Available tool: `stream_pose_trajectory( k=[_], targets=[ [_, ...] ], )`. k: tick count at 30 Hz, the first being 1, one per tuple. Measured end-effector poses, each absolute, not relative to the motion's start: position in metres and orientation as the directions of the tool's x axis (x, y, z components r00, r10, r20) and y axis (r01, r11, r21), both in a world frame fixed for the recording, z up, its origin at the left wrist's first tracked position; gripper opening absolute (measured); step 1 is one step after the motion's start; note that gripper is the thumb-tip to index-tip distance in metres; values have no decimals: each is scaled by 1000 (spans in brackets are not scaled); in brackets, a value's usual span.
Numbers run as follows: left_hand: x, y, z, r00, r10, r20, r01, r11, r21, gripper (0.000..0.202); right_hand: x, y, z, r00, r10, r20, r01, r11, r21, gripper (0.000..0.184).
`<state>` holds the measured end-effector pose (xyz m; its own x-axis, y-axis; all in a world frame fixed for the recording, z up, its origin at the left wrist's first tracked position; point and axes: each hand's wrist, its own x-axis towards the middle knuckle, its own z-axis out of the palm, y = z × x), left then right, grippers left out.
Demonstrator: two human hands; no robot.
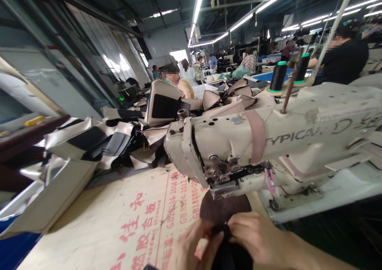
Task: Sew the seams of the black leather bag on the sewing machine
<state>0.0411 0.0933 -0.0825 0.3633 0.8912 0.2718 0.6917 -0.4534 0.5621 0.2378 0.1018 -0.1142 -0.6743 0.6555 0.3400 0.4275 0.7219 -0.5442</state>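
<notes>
Both hands pinch a dark fabric piece (225, 208) in front of a cream sewing machine (217, 138). The piece has a rounded far end that lies close under the machine's narrow arm. My left hand (193, 242) grips its near left side, thumb and fingers together. From the right, my right hand (253, 234) presses its fingers onto the same piece, near a black strip between the hands. The lower part of the fabric runs toward the bottom edge and is partly hidden by my hands.
A printed plywood board (119, 230) forms the work surface. Beige and black sewn pieces (116, 138) are heaped behind it and to the left. Black thread spools (278, 77) stand behind the machine. Several people work farther back, one in a black top (343, 61) at right.
</notes>
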Motion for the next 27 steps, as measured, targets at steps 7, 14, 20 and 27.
stream_pose_trajectory(
  k=[7, 14, 20, 27],
  targets=[
    [35, 96, -95, 599, 698, 393, 637, -712, 295, 31, 241, 107, -129, -601, 752, 272, 491, 615, -617, 21],
    [26, 92, -95, 672, 678, 298, 686, -721, 95, 43, 235, 106, -126, -522, 813, 256, 477, 528, -703, 22],
    [32, 96, -98, 643, 729, 236, 668, -684, 293, 41, 231, 105, -123, -406, 875, 263, 431, 437, -789, 9],
    [32, 109, -94, 602, 775, 192, 663, -619, 420, 40, 225, 105, -113, -594, 765, 247, 611, 630, -479, 26]
  ],
)
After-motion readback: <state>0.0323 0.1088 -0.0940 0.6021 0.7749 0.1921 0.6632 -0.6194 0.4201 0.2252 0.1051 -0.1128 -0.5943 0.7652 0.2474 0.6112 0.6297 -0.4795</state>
